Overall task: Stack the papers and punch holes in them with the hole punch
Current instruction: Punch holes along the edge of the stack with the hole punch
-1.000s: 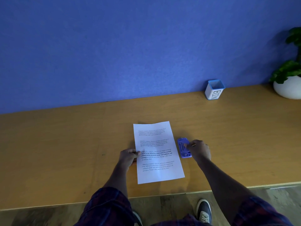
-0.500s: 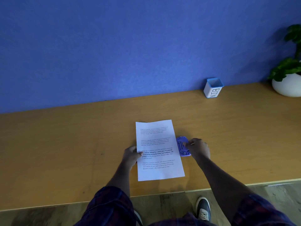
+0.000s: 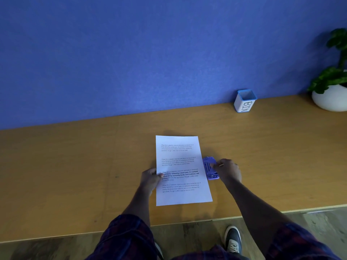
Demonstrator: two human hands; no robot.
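Head view, cup (image 3: 245, 101) lettered "BIN", printed papers (image 3: 181, 169)

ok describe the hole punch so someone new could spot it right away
On the wooden table, find the printed papers at the middle. At their right edge sits the hole punch, held by the right hand. It is the only small purple thing there.

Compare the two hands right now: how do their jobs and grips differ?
The left hand pinches the papers at their left edge, thumb on top; the right hand holds the purple hole punch at their right edge. The left lies nearer the person than the right. Both rest low on the table.
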